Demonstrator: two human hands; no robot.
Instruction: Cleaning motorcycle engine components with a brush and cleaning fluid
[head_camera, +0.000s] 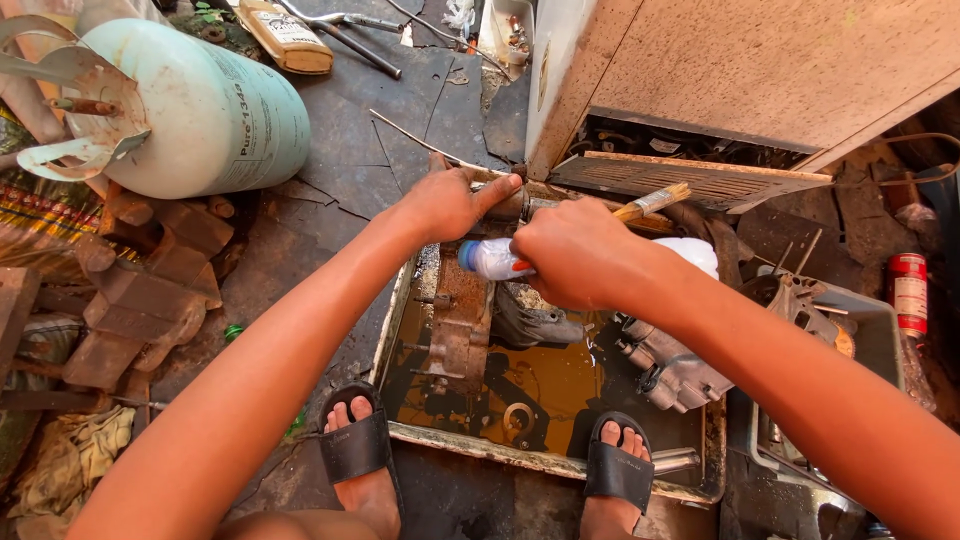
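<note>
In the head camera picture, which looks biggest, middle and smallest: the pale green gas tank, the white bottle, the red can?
1. Pale green gas tank
2. White bottle, held in the right hand, partly hidden
3. Red can, though it lies farther off, so bottle versus can is unsure.

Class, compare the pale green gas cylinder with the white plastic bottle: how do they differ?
The gas cylinder is far bigger than the plastic bottle. The cylinder lies untouched on the ground; the bottle is gripped by the right hand over the oily tray. Both lie sideways.
</note>
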